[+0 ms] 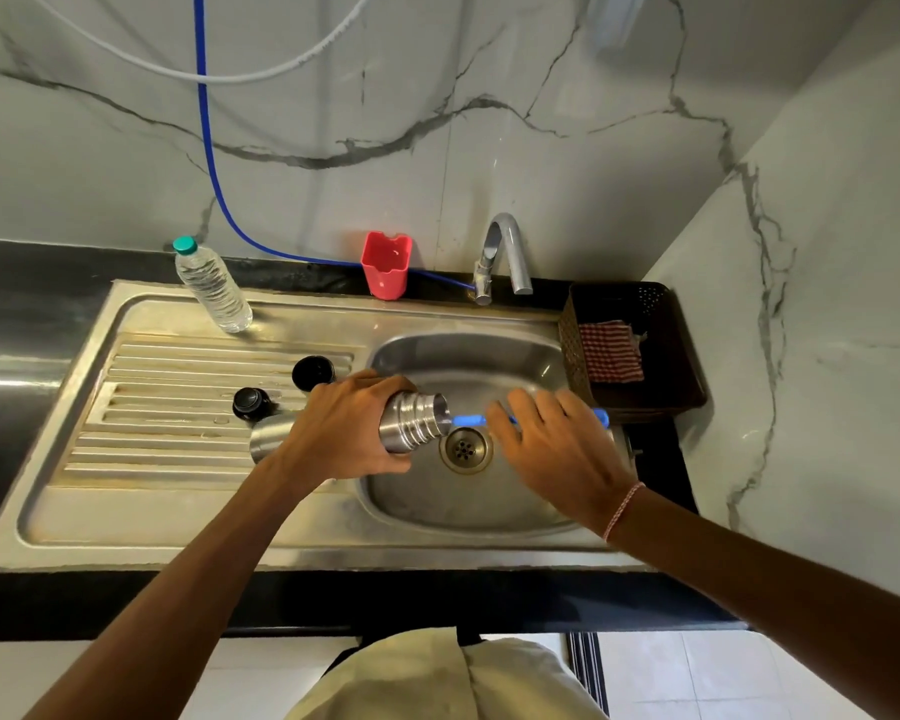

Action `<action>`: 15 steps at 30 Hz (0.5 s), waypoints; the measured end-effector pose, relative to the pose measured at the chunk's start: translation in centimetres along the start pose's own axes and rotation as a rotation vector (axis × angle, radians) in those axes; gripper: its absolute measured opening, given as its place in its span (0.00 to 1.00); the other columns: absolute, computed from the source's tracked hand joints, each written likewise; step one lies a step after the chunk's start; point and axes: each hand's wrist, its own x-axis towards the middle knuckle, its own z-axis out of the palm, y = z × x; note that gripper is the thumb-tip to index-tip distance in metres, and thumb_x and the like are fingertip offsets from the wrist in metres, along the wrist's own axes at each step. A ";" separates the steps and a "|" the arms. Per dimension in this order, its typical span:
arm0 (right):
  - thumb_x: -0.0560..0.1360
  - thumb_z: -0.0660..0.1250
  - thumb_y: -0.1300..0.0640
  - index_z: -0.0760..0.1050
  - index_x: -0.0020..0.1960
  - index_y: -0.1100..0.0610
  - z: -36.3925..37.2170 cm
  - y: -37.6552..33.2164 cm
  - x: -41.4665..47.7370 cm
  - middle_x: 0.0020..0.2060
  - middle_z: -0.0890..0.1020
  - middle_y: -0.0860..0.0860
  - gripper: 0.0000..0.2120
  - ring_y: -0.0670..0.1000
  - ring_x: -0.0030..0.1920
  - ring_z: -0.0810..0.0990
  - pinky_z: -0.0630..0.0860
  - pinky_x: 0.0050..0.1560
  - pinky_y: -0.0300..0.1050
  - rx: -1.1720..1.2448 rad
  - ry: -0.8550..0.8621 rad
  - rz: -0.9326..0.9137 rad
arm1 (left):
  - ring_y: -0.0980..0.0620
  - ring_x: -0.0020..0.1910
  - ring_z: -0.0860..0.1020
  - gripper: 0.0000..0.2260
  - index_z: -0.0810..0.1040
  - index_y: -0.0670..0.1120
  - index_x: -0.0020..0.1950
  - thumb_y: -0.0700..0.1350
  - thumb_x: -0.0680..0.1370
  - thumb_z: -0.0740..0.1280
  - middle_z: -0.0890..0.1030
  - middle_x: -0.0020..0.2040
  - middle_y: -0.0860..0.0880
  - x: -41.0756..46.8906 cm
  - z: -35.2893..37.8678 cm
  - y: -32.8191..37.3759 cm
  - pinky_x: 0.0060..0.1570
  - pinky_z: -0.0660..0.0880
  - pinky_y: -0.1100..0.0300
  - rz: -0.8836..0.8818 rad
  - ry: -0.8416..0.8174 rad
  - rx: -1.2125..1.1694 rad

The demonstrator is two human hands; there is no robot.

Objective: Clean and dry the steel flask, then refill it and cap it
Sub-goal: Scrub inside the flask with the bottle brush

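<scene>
Lying sideways over the sink basin [489, 350], the steel flask [417, 420] points its open mouth rightward. The left hand [344, 433] wraps curled fingers round its body. The right hand [557, 444] grips a blue brush [468, 420] (its tip at the mouth). A black cap [313, 372] and black stopper [250, 403] sit on the drainboard [178, 449] nearby.

Flask [417, 420]: shiny steel w/ ridged neck. Sink [302, 532]: dull, scuffed steel. Brush [468, 420]: blue plastic. Far-left bottle [214, 291]: clear ribbed plastic. Far cup [385, 267]: glossy red plastic. Cloth [611, 350] at right: woven fabric. Wall [541, 122]: polished, marble-look.
</scene>
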 end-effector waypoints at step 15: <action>0.84 0.59 0.50 0.72 0.42 0.54 -0.2 1.8 1.6 0.33 0.73 0.51 0.14 0.52 0.31 0.71 0.63 0.32 0.46 0.031 -0.090 -0.055 | 0.45 0.43 0.83 0.33 0.80 0.50 0.59 0.61 0.57 0.79 0.84 0.47 0.48 0.0 0.8 0.7 0.41 0.71 0.57 -0.074 -0.105 0.112</action>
